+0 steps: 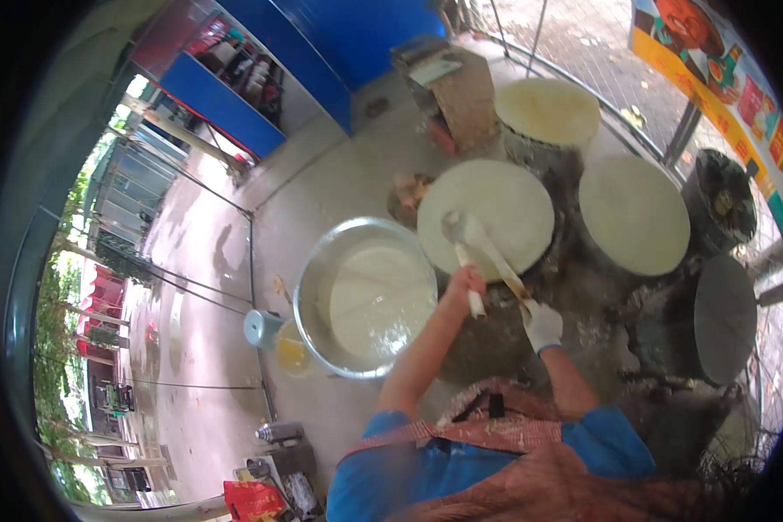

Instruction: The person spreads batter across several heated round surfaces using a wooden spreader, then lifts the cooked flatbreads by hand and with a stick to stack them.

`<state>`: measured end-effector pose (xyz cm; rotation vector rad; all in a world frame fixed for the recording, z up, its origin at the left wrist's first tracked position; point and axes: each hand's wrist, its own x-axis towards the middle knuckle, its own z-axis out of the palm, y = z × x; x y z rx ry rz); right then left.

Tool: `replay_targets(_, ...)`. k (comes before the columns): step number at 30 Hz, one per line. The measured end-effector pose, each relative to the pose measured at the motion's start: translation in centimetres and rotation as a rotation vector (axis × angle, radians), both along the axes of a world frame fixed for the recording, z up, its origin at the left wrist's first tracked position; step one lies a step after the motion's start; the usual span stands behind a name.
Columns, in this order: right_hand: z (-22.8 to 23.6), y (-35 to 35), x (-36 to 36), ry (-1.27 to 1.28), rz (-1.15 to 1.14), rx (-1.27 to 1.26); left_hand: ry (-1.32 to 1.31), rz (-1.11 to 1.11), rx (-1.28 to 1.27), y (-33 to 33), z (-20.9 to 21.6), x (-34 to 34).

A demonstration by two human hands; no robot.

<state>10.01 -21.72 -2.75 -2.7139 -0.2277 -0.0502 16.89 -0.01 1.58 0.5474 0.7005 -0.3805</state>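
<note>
My bare left hand (466, 283) is closed around the thick white handle of a ladle (453, 227). The ladle's round head is over a round griddle (518, 200) coated with a smooth pale layer. In a white glove, my right hand (544, 327) grips a long spatula (496, 254), brown near the glove and pale toward its far end. That far end lies over the griddle close beside the ladle head, and I cannot tell whether they touch. To the left of my left forearm, a large metal basin (306, 335) holds pale liquid batter.
Other round griddles stand at the back (548, 111), right (633, 216) and lower right (727, 320). A dark bucket (724, 196) is beside the wire fence. A cardboard box (465, 100) stands behind. Left of the basin are a blue-grey container (262, 328) and a yellow-filled jug (292, 350).
</note>
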Motion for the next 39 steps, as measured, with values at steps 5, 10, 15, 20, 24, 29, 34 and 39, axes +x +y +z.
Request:
replay_targets(5,2.6,-2.1,-1.9,-0.276,0.125,0.14,0.028,-0.009,0.162,6.3,5.4,-14.3)
replay_targets(10,5.2,-3.1,-2.8,-0.483,0.236,-0.02,0.073,0.173,-0.722,5.9,4.0,-18.5)
replay_targets(15,5.3,-4.0,-0.7,-0.188,-0.027,0.08,-0.145,0.209,-0.965,5.0,6.7,-18.6)
replay_targets(20,2.7,-9.3,0.9,0.009,-0.314,0.04,-0.124,0.218,-1.0,5.3,6.6,-20.4)
replay_targets(24,1.1,-14.3,-3.0,0.239,-0.259,-0.239,-0.063,0.282,-0.92,5.2,6.2,-22.9)
replay_targets(29,-0.8,-15.1,-6.6,0.082,0.025,0.167,-0.011,0.391,-0.828,5.6,4.3,-25.4)
replay_targets(34,1.6,-10.8,-5.0,1.213,-0.105,1.323,-0.133,0.485,-0.973,7.9,4.8,-26.9)
replay_targets(39,4.7,-1.1,-1.3,1.149,0.172,1.041,-0.083,0.527,-0.495,14.2,3.7,-28.3)
